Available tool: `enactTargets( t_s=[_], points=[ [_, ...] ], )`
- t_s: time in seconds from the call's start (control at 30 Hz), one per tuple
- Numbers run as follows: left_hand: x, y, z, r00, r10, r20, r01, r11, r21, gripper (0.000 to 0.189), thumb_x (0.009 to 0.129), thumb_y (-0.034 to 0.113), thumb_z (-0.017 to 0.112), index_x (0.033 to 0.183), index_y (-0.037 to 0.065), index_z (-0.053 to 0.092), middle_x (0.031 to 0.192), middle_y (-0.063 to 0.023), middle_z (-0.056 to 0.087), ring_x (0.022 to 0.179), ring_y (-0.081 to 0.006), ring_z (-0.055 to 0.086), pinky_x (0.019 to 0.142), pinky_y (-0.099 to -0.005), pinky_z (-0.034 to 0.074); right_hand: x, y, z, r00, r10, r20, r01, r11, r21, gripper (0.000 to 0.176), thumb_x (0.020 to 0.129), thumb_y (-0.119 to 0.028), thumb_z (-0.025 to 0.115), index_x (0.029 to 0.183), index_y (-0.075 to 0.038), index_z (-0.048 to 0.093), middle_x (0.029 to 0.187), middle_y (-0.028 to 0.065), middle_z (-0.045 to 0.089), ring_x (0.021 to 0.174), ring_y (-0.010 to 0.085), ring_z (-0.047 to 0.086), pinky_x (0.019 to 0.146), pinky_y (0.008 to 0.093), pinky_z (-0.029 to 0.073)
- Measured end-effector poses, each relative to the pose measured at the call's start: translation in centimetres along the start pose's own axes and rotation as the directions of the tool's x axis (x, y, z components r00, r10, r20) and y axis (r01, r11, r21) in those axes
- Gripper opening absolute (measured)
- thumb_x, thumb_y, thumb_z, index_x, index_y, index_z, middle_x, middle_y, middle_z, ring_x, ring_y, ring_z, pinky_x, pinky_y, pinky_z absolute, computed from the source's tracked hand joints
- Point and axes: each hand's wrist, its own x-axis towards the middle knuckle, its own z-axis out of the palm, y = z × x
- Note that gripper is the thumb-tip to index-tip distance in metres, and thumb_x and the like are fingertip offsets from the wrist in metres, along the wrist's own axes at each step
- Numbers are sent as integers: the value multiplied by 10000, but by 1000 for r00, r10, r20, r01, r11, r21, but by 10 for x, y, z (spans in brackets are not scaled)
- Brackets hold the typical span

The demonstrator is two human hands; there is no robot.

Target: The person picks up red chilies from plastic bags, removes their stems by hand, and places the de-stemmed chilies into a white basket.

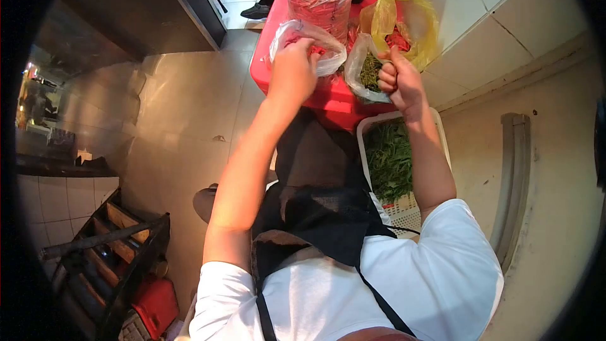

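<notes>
Well, from my remote seat I have the left hand (291, 71) at the mouth of the white bag (336, 58), where something red shows inside. Its fingers dip past the rim, so I cannot tell whether they pinch anything. My right hand (403, 82) is bunched, fingers curled in and thumb up, and it seems to pinch the near edge of the clear bag (356, 64), probably to hold that soft mouth open around the dry-looking green stuff (371, 74).

Both bags sit at the near side of the red tabletop (259, 71), I judge for an easy reach with bent arms. Behind the right hand stands the yellow bag (432, 28), its wide mouth showing more red pieces; the tall bag (322, 7) of red stuff rises behind the white one, likely set back because its height would block the smaller ones. Just below the tabletop, under my right forearm, the basket (444, 137) holds leafy greens (386, 155).
</notes>
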Motion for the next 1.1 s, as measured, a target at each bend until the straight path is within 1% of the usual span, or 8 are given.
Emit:
enactTargets(
  t_s=[0.1, 0.13, 0.23, 0.27, 0.4, 0.6, 0.8, 1.1],
  points=[
    [-25, 25, -3, 999, -42, 2, 42, 986, -164, 279, 831, 115, 691, 1084, 4, 660, 947, -201, 692, 838, -346, 681, 749, -402, 530, 15, 18, 11, 979, 130, 159, -202, 761, 617, 398, 1023, -413, 430, 886, -47, 507, 660, -30, 272, 586, 121, 317, 569, 266, 356],
    [-32, 31, -3, 999, -52, -4, 51, 980, -194, 285, 824, 125, 704, 1078, 2, 660, 944, -191, 692, 828, -329, 681, 749, -386, 528, 19, 28, 11, 960, 131, 246, -267, 693, 670, 406, 1035, -410, 391, 858, -57, 485, 707, 16, 389, 635, 147, 395, 602, 288, 391],
    [-51, 47, -11, 998, -63, -17, 57, 964, -258, 269, 806, 126, 728, 1044, 15, 669, 947, -165, 682, 832, -293, 664, 742, -370, 515, 16, 47, 43, 976, 205, 76, -210, 784, 585, 398, 1046, -378, 358, 882, -44, 499, 773, 83, 513, 688, 207, 493, 653, 332, 461],
    [-56, 45, -10, 998, -56, -34, 46, 969, -245, 254, 807, 114, 724, 1038, 22, 671, 940, -160, 682, 826, -295, 661, 742, -370, 514, 14, 54, 46, 974, 173, 145, -222, 852, 474, 398, 1051, -364, 332, 933, -30, 513, 890, 140, 582, 790, 260, 568, 748, 392, 512],
    [-68, 38, -22, 988, -132, -77, 107, 956, -272, 219, 809, 76, 712, 1024, 42, 682, 919, -138, 678, 789, -279, 653, 718, -354, 510, 14, 73, 73, 976, 185, 118, -219, 797, 563, 388, 1046, -371, 343, 1034, -22, 512, 947, 138, 583, 877, 264, 585, 855, 431, 504],
    [-75, 23, -37, 975, -96, -202, 58, 981, -187, 206, 811, 54, 702, 1017, 63, 694, 863, -106, 649, 747, -241, 636, 669, -318, 497, 6, 81, 100, 949, 259, 179, -312, 693, 650, 302, 1032, -315, 424, 1046, -25, 509, 969, 125, 576, 898, 253, 578, 873, 431, 500],
    [-74, 21, -48, 992, -32, -120, 19, 995, -101, 179, 811, 65, 696, 991, 57, 700, 852, -127, 638, 749, -283, 631, 683, -369, 503, 3, 88, 105, 954, 188, 232, -288, 789, 543, 252, 1033, -229, 416, 1042, -23, 561, 1020, 125, 621, 973, 242, 599, 934, 406, 478],
    [-66, 30, -33, 987, -157, -30, 160, 975, 153, 146, 813, 116, 681, 914, 12, 658, 851, -180, 623, 818, -376, 629, 718, -461, 501, 2, 100, 102, 949, 58, 310, -227, 808, 543, 327, 1045, -226, 360, 1118, 15, 568, 1104, 132, 635, 1060, 238, 596, 993, 363, 443]
  ],
)
